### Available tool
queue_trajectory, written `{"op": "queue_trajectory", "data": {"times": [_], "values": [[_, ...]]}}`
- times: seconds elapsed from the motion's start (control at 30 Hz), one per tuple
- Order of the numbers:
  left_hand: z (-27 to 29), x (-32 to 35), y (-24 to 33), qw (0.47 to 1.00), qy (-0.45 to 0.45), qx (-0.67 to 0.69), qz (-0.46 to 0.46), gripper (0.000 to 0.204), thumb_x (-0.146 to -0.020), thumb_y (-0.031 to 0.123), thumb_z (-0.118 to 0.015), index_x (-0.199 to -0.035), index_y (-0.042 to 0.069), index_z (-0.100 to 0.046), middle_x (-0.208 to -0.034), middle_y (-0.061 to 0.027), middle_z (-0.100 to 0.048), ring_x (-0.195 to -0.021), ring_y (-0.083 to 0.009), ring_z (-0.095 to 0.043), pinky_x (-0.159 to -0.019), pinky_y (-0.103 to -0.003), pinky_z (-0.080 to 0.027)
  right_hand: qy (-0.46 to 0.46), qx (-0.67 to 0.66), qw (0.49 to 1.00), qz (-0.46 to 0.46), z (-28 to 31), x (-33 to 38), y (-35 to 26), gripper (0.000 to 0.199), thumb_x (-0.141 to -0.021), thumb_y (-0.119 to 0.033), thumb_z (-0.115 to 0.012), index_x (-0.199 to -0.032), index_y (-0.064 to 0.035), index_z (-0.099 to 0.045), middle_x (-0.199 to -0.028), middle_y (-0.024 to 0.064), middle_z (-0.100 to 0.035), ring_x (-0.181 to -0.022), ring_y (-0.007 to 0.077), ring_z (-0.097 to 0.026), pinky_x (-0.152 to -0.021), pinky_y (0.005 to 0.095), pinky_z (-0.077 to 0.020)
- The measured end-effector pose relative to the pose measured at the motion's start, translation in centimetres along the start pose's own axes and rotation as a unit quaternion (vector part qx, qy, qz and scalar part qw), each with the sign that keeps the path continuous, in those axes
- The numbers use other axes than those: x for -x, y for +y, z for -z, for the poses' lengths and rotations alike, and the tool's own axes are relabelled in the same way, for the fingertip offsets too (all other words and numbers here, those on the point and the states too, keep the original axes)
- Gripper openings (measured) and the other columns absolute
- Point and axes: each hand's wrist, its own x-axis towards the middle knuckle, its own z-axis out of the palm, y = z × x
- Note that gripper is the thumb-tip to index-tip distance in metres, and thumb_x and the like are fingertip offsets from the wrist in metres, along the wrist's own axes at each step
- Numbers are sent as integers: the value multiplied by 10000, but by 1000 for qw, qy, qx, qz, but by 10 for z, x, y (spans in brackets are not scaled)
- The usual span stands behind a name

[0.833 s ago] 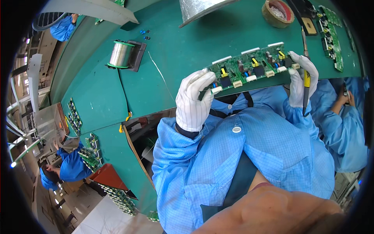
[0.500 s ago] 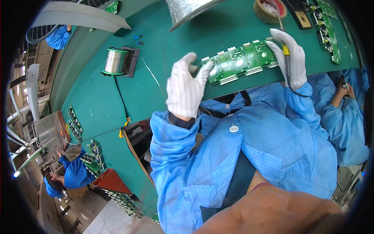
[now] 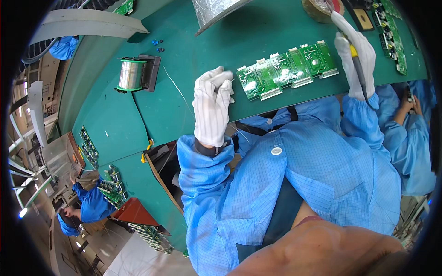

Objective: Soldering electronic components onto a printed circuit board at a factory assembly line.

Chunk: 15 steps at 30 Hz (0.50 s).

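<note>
A green circuit board panel [image 3: 287,69] with white connectors along its edges lies on the green bench in front of me. To its left, the gloved fingers of my left hand [image 3: 213,103] are curled together, apart from the panel. A thin strand of solder wire [image 3: 177,87] runs to this hand and seems pinched in it. My gloved right hand [image 3: 357,60] is closed round a soldering iron [image 3: 353,51] with a yellow grip, right of the panel. The iron's front end reaches the round bowl [image 3: 317,10] at the far edge; its tip is hard to make out.
A solder spool [image 3: 130,75] sits on a dark holder at the left, near small blue parts [image 3: 158,45]. A silver foil duct [image 3: 216,14] hangs over the far side. More circuit boards [image 3: 391,41] lie at the right. Co-workers in blue sit on both sides.
My right hand has let go of the panel's right end and moved outward and up with the iron. My left hand has drawn off the panel's left end, its fingers curling together.
</note>
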Motion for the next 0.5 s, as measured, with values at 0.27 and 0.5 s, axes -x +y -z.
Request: {"op": "queue_trajectory", "data": {"times": [0.27,0.5], "values": [[-1,-3,5,990,-42,112,71,171,-958,78,-605,-1100,12,-672,-1191,-177,-605,-885,-187,-654,-798,-277,-539,-60,-244,963,99,-28,34,-59,379,-1002,-303,-542,-1265,-42,-618,-1086,79,-698,-753,164,-631,-727,297,-509],[1,-31,9,970,32,-163,-176,126,-906,83,-661,-1000,14,-707,-1162,-170,-627,-1044,-228,-633,-785,-331,-570,-92,-279,955,28,-35,7,-58,381,-976,-345,-599,-1255,-87,-633,-1154,112,-688,-873,192,-662,-758,329,-523]]}}
